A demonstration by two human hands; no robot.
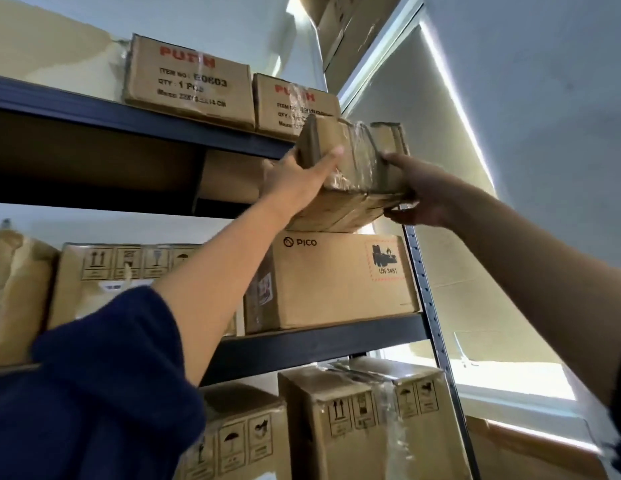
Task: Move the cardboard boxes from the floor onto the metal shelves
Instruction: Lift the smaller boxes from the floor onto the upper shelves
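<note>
Held tilted right of frame centre, above the PICO box (337,278) and below the top shelf (129,116), the taped box (350,174), gripped by left hand (295,181) and right hand (416,195), could snag that shelf's edge and slip.

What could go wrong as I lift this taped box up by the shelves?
1. The taped box is tilted and held only at its ends by the left hand and right hand, so it may slip.
2. It sits close to the top shelf edge and could snag there.
3. It could bump the right PUTH box.
</note>
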